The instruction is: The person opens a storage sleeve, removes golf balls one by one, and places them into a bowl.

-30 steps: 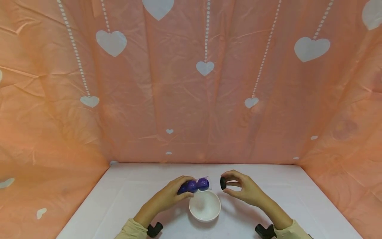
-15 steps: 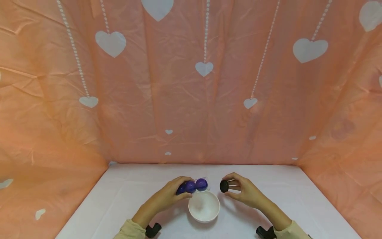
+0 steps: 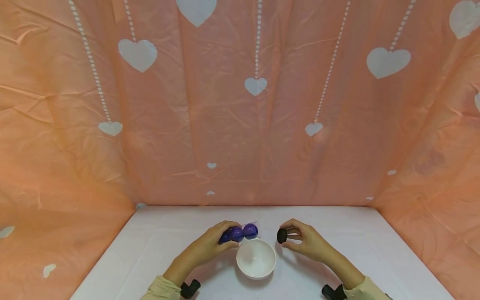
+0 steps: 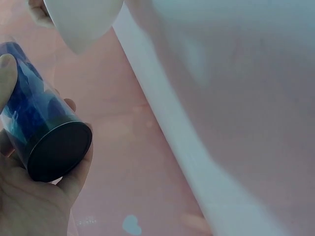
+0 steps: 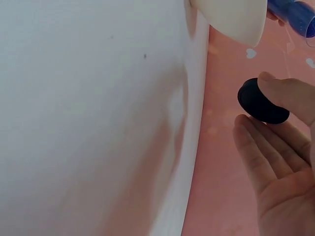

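Note:
My left hand grips a clear plastic tube with purple-blue balls inside. A black cap covers the tube's base, which faces the left wrist camera; the other end points right, toward my right hand. Between thumb and fingers, my right hand pinches a round black lid, apart from the tube. A white bowl stands on the table between the two hands, just in front of the tube's right end. The head view shows nothing inside the bowl.
Everything is over a white table. Orange sheeting with pale hearts rises behind it and along both sides. A black wrist mount sits at the left sleeve, and another black mount at the right.
The left hand and tube have shifted slightly left. The right hand has turned the black lid so its flat face shows more, and has sunk a little.

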`<move>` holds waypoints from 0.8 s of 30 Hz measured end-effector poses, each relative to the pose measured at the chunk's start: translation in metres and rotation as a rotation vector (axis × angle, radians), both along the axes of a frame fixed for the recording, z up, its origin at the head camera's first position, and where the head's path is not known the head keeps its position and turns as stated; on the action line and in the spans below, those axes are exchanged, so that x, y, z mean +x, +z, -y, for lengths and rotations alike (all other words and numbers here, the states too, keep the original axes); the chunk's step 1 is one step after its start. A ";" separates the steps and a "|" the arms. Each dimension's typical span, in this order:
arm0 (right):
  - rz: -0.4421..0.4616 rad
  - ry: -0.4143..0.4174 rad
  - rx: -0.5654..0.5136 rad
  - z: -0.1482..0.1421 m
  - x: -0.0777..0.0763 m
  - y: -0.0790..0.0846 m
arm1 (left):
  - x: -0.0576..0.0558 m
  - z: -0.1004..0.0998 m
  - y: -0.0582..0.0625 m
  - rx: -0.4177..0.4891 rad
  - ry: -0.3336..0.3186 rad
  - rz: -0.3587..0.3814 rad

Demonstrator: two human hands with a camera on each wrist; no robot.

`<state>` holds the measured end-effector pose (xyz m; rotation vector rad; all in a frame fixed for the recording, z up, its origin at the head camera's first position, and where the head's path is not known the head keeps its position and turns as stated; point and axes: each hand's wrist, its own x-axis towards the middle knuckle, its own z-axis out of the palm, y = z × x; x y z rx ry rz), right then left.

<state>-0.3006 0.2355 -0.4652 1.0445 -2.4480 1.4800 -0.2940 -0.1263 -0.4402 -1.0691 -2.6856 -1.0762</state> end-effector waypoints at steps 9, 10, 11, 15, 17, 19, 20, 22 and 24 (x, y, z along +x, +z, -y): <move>0.014 -0.016 0.028 -0.002 -0.002 -0.005 | 0.000 0.003 0.001 0.004 -0.004 -0.013; 0.010 -0.020 0.037 -0.002 -0.002 -0.006 | 0.000 0.003 0.001 0.003 -0.005 -0.013; 0.007 -0.023 0.044 -0.002 -0.003 -0.006 | 0.000 0.003 0.001 0.003 -0.005 -0.013; -0.007 -0.033 0.071 -0.003 -0.002 -0.006 | -0.001 0.004 0.001 0.004 -0.008 -0.011; -0.002 -0.036 0.077 -0.003 -0.002 -0.007 | -0.001 0.004 0.001 0.005 -0.009 -0.012; 0.004 -0.040 0.082 -0.003 -0.003 -0.007 | -0.001 0.004 0.001 0.007 -0.009 -0.011; 0.010 -0.041 0.084 -0.003 -0.003 -0.007 | -0.001 0.004 0.001 0.008 -0.009 -0.011; 0.019 -0.048 0.092 -0.004 -0.003 -0.007 | -0.001 0.005 0.001 0.008 -0.006 -0.013; 0.027 -0.061 0.107 -0.005 -0.003 -0.007 | -0.002 0.005 0.001 0.007 -0.004 -0.014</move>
